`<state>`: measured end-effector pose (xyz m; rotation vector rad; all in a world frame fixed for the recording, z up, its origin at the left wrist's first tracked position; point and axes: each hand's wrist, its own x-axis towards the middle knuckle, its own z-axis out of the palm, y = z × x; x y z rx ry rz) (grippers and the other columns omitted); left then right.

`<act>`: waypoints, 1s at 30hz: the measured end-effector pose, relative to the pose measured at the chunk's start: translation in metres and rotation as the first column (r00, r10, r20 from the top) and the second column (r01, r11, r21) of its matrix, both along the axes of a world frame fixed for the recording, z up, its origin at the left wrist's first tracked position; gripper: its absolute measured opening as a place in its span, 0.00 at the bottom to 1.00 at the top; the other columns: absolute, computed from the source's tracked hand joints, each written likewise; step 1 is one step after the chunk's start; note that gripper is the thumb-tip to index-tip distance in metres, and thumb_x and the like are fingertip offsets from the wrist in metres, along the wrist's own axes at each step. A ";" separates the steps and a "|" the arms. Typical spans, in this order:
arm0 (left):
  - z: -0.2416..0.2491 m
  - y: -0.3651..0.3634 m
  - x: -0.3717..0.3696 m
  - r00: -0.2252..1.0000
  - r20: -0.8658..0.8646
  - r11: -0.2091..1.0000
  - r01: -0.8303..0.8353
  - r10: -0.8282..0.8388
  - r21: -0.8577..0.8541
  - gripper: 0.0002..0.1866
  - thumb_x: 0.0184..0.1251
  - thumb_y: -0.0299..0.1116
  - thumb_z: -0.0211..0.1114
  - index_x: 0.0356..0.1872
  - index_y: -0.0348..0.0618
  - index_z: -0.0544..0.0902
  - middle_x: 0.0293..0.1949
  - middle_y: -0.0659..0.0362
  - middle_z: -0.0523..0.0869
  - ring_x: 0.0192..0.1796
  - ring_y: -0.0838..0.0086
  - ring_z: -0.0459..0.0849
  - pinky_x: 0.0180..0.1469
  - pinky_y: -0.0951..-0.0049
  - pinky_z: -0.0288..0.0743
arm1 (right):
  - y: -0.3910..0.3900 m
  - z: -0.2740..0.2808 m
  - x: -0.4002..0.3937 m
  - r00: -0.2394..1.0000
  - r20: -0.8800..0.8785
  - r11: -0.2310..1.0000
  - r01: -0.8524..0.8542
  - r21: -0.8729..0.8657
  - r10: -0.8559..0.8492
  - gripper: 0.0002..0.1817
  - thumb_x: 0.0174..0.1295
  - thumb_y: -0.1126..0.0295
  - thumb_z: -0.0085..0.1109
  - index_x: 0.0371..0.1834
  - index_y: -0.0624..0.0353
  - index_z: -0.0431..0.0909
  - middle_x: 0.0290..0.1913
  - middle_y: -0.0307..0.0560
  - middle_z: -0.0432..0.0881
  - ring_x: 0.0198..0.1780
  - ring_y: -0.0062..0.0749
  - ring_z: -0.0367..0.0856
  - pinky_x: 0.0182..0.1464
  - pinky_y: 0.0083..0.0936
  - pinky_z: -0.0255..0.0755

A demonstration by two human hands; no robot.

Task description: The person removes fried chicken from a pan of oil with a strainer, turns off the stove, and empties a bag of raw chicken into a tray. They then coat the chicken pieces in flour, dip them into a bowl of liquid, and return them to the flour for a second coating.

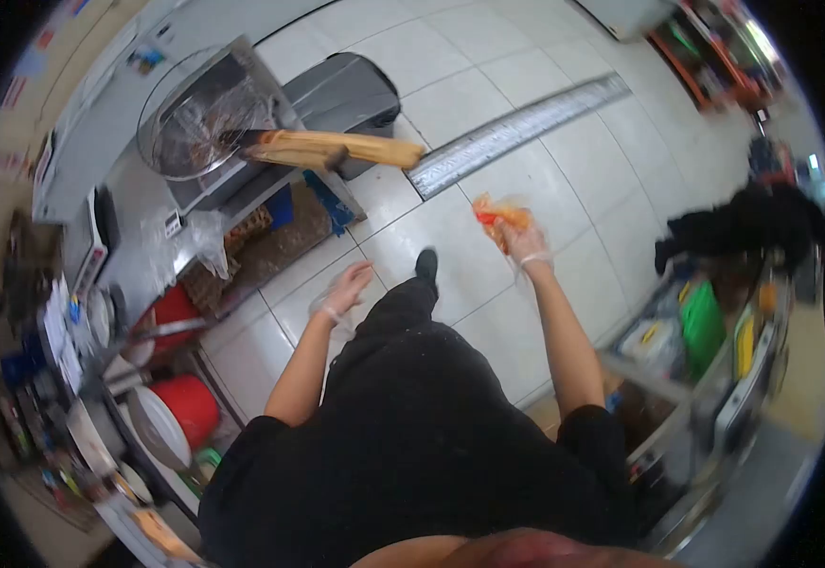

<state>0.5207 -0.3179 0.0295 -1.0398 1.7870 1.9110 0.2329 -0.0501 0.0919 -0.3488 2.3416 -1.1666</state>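
A crumpled orange-and-red bundle (497, 216), perhaps a wrapper or a cloth, is gripped in my right hand (530, 248) out over the floor. Blur hides its exact kind. My left hand (348, 287) hangs beside my left leg with its fingers stretched out and holds nothing. Both hands wear clear plastic gloves. Ahead of the left hand, long wooden handles (365, 150) stick out from a round glass or metal vessel (185, 128) on the counter; what they belong to is hard to make out.
A grey bin (346, 90) stands past the counter's end. A metal drain grate (516, 133) crosses the tiled floor (450, 222). Red buckets (185, 412) sit under the left counter. At right are a green bag (703, 327), dark cloth (744, 232) and a metal worktable (663, 431).
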 end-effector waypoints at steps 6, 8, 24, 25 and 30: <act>-0.186 -0.001 0.050 0.854 0.315 0.910 -0.398 0.415 -0.119 0.35 0.69 0.58 0.61 0.68 0.42 0.76 0.68 0.53 0.76 0.68 0.63 0.73 0.65 0.56 0.68 | -0.141 -0.048 -0.179 0.996 0.075 0.969 -0.067 0.236 0.051 0.18 0.63 0.64 0.51 0.48 0.62 0.83 0.40 0.52 0.87 0.38 0.36 0.85 0.39 0.32 0.76; -0.169 0.015 0.016 0.807 0.261 0.844 -0.532 0.529 -0.065 0.35 0.70 0.58 0.59 0.68 0.40 0.76 0.69 0.52 0.76 0.71 0.61 0.71 0.71 0.59 0.63 | -0.154 -0.111 -0.234 0.962 -0.073 0.901 -0.217 0.377 0.262 0.19 0.63 0.65 0.47 0.48 0.63 0.84 0.46 0.52 0.87 0.43 0.37 0.86 0.42 0.32 0.77; -0.137 0.130 -0.148 -0.407 0.083 -0.415 -0.890 0.910 0.188 0.24 0.67 0.51 0.68 0.57 0.49 0.80 0.37 0.63 0.84 0.28 0.79 0.75 0.30 0.79 0.69 | -0.302 -0.255 -0.544 0.680 0.679 0.954 -0.114 -0.276 0.278 0.13 0.70 0.51 0.63 0.32 0.44 0.77 0.23 0.30 0.69 0.21 0.17 0.69 0.21 0.16 0.62; -0.155 0.172 -0.163 -0.473 0.183 -0.498 -0.859 0.862 0.119 0.25 0.67 0.51 0.68 0.58 0.49 0.79 0.39 0.63 0.84 0.30 0.80 0.74 0.31 0.78 0.70 | -0.331 -0.293 -0.584 0.586 0.795 0.969 0.065 -0.239 0.157 0.12 0.71 0.52 0.61 0.35 0.44 0.78 0.26 0.31 0.72 0.25 0.19 0.72 0.24 0.18 0.64; -0.087 0.239 -0.314 -0.426 0.758 -0.534 -0.837 0.495 -0.122 0.24 0.78 0.49 0.52 0.65 0.47 0.78 0.64 0.55 0.78 0.61 0.71 0.78 0.62 0.66 0.75 | -0.451 -0.293 -0.627 0.877 0.010 0.840 -0.464 0.281 0.481 0.22 0.65 0.70 0.50 0.60 0.63 0.78 0.50 0.49 0.84 0.49 0.37 0.85 0.49 0.34 0.80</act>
